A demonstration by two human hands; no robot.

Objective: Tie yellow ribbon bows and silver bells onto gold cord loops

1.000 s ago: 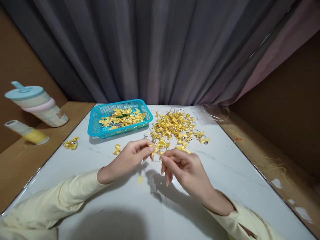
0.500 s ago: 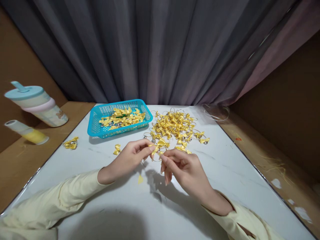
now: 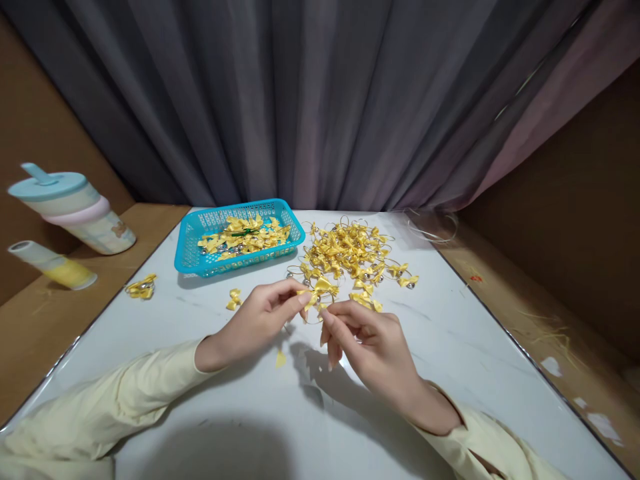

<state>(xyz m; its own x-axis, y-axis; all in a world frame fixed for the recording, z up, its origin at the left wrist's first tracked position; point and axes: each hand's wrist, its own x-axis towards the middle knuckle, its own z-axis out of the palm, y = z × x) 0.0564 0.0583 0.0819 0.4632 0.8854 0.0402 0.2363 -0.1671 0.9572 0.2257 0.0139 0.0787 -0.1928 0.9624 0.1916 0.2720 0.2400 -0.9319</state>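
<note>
Between thumb and fingers, my left hand (image 3: 270, 313) pinches a yellow ribbon bow (image 3: 314, 298) above the table. A thin loop hangs below the bow and curves towards the right fingertips. My right hand (image 3: 367, 337) is closed in a pinch at the bow's lower right side, its other fingers curled loosely; the exact part it grips is too small to tell. Just beyond both hands lies a pile of yellow bows (image 3: 350, 250) with silvery bells and thin loops. One loose bow (image 3: 234, 299) rests left of my left hand.
A blue basket (image 3: 183, 250) with more bows and bells stands at the back left. On the left are a cup (image 3: 95, 223), a roll of yellow material (image 3: 63, 272) and a small bundle of bows (image 3: 141, 287). A yellow scrap (image 3: 281, 359) lies on the white table (image 3: 240, 393). Behind hangs a curtain (image 3: 280, 100).
The bow between my fingers has turned slightly and shows more of its ribbon. My right hand and forearm have shifted a little to the left. Everything else looks the same.
</note>
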